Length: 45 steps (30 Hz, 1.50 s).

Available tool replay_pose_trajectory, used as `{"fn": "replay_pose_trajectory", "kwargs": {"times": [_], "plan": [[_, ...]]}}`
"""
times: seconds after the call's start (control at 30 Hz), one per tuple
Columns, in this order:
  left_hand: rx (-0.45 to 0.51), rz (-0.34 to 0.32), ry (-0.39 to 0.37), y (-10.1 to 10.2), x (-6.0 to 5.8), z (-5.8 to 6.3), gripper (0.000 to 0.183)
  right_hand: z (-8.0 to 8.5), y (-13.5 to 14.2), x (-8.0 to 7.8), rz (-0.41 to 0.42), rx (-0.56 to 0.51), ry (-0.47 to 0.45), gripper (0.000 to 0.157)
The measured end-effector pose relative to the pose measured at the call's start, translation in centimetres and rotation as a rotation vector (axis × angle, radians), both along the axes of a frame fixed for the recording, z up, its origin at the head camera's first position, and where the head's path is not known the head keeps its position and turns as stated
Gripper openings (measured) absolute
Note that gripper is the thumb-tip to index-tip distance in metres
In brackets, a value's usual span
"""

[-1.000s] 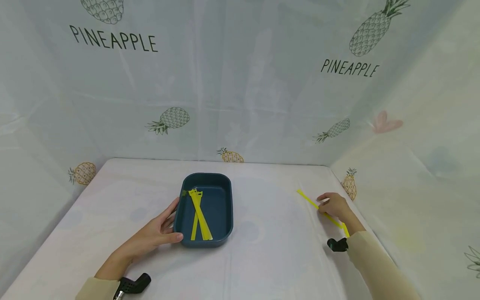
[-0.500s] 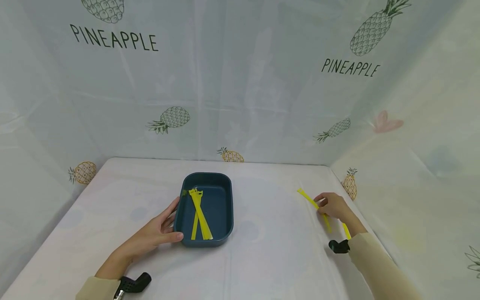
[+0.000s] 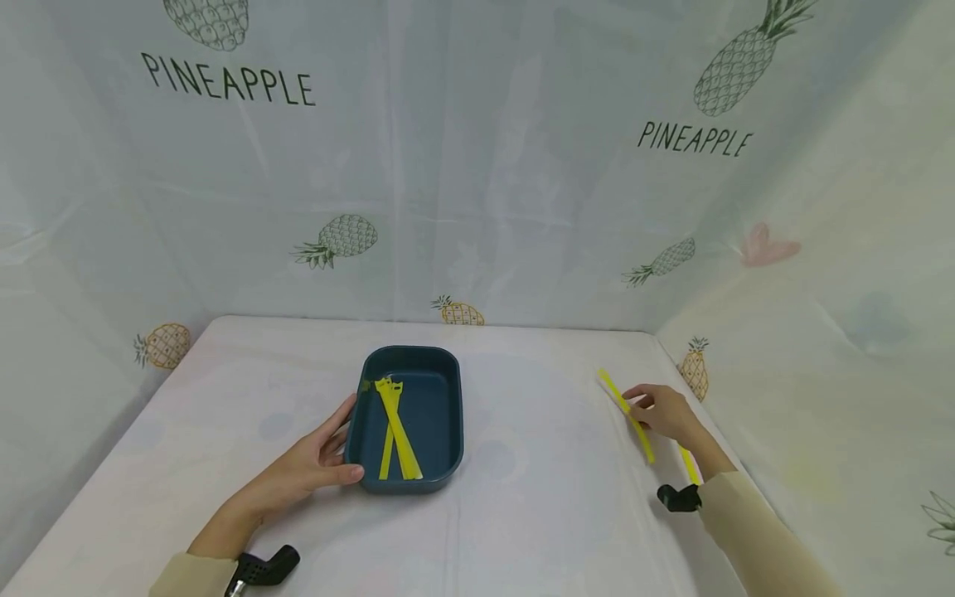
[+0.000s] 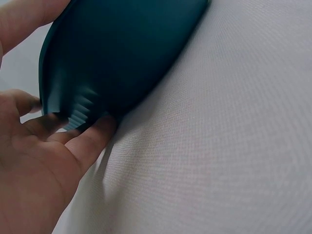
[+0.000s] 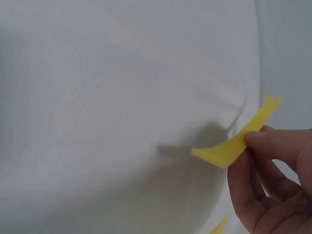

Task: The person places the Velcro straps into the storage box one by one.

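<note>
A dark teal rectangular tray [image 3: 440, 414] sits left of the middle of the table, with several yellow cable straps [image 3: 403, 439] crossed inside it. My left hand [image 3: 317, 460] holds the tray's left side, its thumb at the near corner of the rim. In the left wrist view, the fingertips [image 4: 100, 129] touch the tray's outer wall [image 4: 122, 53]. Over on the right, my right hand [image 3: 666, 412] pinches one yellow cable strap [image 3: 637, 431] between thumb and fingers. The right wrist view shows this strap [image 5: 256, 122] bent, its slotted head pointing up and its shadow on the cloth.
Another yellow strap [image 3: 688, 466] lies near the table's right edge, partly hidden by my right wrist. White cloth covers the table [image 3: 522, 514]. A pineapple-printed curtain [image 3: 522, 166] stands along the back and both sides.
The held strap's near end has swung left, apart from the strap by the wrist, and its far end has shifted slightly right. My left hand and the tray stay in place.
</note>
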<state>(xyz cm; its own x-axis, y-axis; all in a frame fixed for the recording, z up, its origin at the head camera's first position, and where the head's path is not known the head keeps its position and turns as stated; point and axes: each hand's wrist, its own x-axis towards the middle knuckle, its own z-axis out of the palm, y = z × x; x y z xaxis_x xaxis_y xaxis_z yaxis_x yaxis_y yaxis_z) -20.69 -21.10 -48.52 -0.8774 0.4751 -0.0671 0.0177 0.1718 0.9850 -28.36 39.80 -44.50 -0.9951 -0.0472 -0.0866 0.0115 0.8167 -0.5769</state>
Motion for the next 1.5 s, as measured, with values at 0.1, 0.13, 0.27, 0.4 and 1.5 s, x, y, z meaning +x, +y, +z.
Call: {"fn": "replay_pose_trajectory", "kwargs": {"times": [0.1,0.13,0.27,0.4,1.5], "plan": [[-0.006,0.005,0.008,-0.1,0.0,-0.1,0.11,0.6,-1.1,0.1,0.023,-0.118,-0.004,0.035],[-0.006,0.007,0.011,-0.1,0.0,-0.1,0.11,0.8,-1.6,0.0,0.039,-0.156,-0.004,0.037],[-0.006,0.008,0.009,-0.2,0.0,0.0,0.11,1.9,-3.8,-0.2,0.085,-0.269,-0.001,0.042],[-0.017,0.009,0.002,-0.2,0.0,0.0,0.11,2.9,-6.4,-0.2,0.122,-0.377,-0.015,0.046],[0.01,0.017,-0.052,-0.1,0.0,-0.2,0.109,4.3,-29.8,-1.3,0.206,-0.731,-0.173,0.044]]}}
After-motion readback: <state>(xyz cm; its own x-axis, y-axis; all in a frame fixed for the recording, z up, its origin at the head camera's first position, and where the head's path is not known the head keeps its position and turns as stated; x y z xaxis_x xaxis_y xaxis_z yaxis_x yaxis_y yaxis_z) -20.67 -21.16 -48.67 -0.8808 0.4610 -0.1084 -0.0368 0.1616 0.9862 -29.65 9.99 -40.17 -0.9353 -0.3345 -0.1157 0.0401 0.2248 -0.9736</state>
